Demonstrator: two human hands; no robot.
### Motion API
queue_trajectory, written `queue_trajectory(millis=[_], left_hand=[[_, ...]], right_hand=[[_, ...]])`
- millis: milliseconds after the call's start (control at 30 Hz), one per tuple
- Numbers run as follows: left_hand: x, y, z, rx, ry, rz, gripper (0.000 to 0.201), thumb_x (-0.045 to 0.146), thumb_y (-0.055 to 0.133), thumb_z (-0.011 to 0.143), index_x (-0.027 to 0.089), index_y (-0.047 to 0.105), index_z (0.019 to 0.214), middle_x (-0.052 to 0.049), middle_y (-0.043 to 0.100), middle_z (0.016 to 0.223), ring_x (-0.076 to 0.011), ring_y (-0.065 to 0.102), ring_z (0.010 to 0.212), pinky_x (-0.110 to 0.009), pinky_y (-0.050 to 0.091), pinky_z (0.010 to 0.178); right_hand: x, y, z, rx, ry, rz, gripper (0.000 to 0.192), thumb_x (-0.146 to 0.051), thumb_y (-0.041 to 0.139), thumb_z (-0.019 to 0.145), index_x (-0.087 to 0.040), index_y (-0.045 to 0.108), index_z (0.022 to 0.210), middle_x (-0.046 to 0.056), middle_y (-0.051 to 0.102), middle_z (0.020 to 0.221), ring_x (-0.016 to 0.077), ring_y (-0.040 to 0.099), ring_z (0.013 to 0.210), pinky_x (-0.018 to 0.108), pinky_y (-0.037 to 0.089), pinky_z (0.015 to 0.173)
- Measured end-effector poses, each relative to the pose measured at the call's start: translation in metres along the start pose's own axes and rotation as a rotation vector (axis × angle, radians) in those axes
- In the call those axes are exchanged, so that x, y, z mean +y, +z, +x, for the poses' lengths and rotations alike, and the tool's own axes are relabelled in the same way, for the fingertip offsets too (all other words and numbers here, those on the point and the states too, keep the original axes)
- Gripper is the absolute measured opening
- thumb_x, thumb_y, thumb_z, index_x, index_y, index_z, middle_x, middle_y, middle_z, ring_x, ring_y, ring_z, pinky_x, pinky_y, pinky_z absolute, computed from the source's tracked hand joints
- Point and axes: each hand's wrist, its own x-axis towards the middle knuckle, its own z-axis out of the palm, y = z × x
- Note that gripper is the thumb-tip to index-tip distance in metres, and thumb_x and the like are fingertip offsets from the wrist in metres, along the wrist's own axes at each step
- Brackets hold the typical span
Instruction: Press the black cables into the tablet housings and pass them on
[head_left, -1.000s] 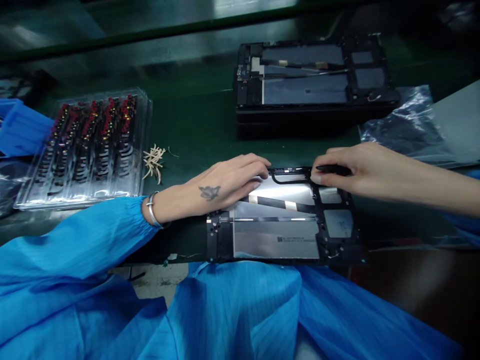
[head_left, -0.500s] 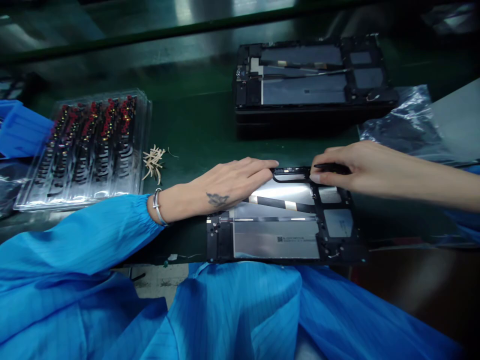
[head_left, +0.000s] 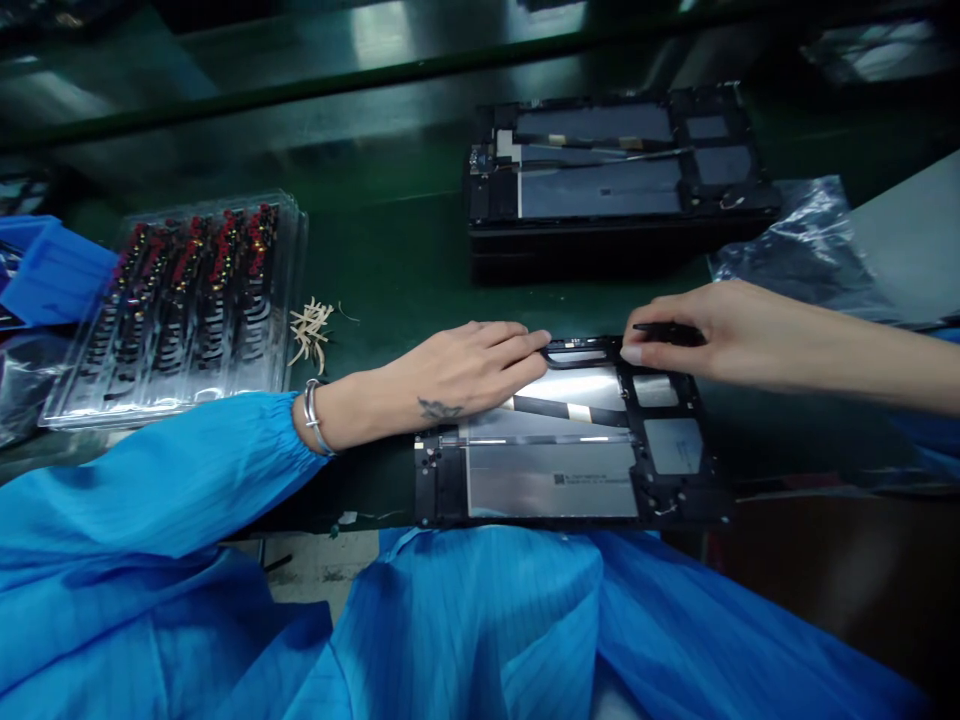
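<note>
At the near edge of a green desk (head_left: 390, 260), an open tablet chassis (head_left: 570, 440), left hand (head_left: 457, 375) spread flat across its top-left corner, right hand (head_left: 682, 335) pinching dark tweezers (head_left: 664, 328) at the upper frame. Batteries and flex cable already seated; back cover not yet on. Behind, 1 stack of identical chassis (head_left: 615, 170); left, a connector tray (head_left: 187, 300).

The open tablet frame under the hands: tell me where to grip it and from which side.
Grip the flat black tablet frame with silver panels by its two short black edges, coming from left and right. It lies flat on the green mat, and the bare border avoids the panels and the black ribbon cable. The left hand and right hand rest at the far edge.
</note>
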Motion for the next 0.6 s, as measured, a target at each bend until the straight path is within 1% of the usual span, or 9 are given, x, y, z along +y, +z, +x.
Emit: queue_trajectory(millis=[67,100,200,300,433,600], left_hand=[[0.0,0.0,0.001,0.026,0.042,0.076,0.026,0.019,0.038,0.108,0.011,0.062,0.114,-0.018,0.067,0.138,-0.0269,0.07,0.119,-0.036,0.061,0.095],[0.001,0.001,0.002,0.043,0.06,0.104,0.027,0.019,0.038,0.108,0.011,0.063,0.114,-0.018,0.068,0.136,-0.0268,0.071,0.116,-0.037,0.061,0.095],[0.001,0.0,0.002,0.082,0.089,0.127,0.032,0.017,0.037,0.109,0.007,0.063,0.124,-0.021,0.07,0.132,-0.0281,0.072,0.116,-0.039,0.061,0.097],[-0.001,-0.003,0.0,0.087,0.085,0.09,0.036,0.018,0.038,0.11,0.001,0.06,0.134,-0.022,0.069,0.133,-0.0286,0.071,0.12,-0.039,0.061,0.098],[-0.003,-0.005,-0.001,0.088,0.085,0.04,0.037,0.018,0.042,0.109,-0.001,0.059,0.136,-0.022,0.069,0.133,-0.0288,0.071,0.12,-0.039,0.062,0.098],[-0.004,-0.004,0.001,0.097,0.094,0.025,0.038,0.02,0.042,0.109,-0.001,0.062,0.134,-0.022,0.069,0.132,-0.0308,0.072,0.119,-0.042,0.063,0.097]], right_hand=[[-0.002,-0.002,-0.001,-0.081,0.07,-0.019,0.054,-0.074,0.058,0.088,-0.022,0.073,0.079,0.003,0.068,0.067,0.0184,0.06,0.054,0.031,0.038,0.05],[-0.003,-0.002,-0.002,-0.101,0.101,-0.018,0.057,-0.076,0.055,0.088,-0.022,0.072,0.08,0.003,0.068,0.067,0.0185,0.059,0.056,0.031,0.039,0.051],[-0.008,-0.002,-0.004,-0.085,0.144,0.004,0.059,-0.078,0.055,0.086,-0.022,0.071,0.081,0.004,0.067,0.068,0.0185,0.059,0.057,0.032,0.04,0.054],[-0.011,0.003,-0.006,-0.037,0.148,-0.015,0.049,-0.068,0.058,0.087,-0.021,0.07,0.08,0.004,0.066,0.067,0.0186,0.058,0.056,0.032,0.039,0.054],[-0.014,0.009,-0.006,-0.012,0.114,-0.123,0.034,-0.049,0.056,0.09,-0.02,0.07,0.079,0.004,0.068,0.069,0.018,0.059,0.055,0.031,0.036,0.052],[-0.02,0.012,-0.008,0.002,0.092,-0.216,0.029,-0.042,0.056,0.09,-0.019,0.071,0.081,0.007,0.071,0.078,0.018,0.06,0.057,0.03,0.035,0.053]])
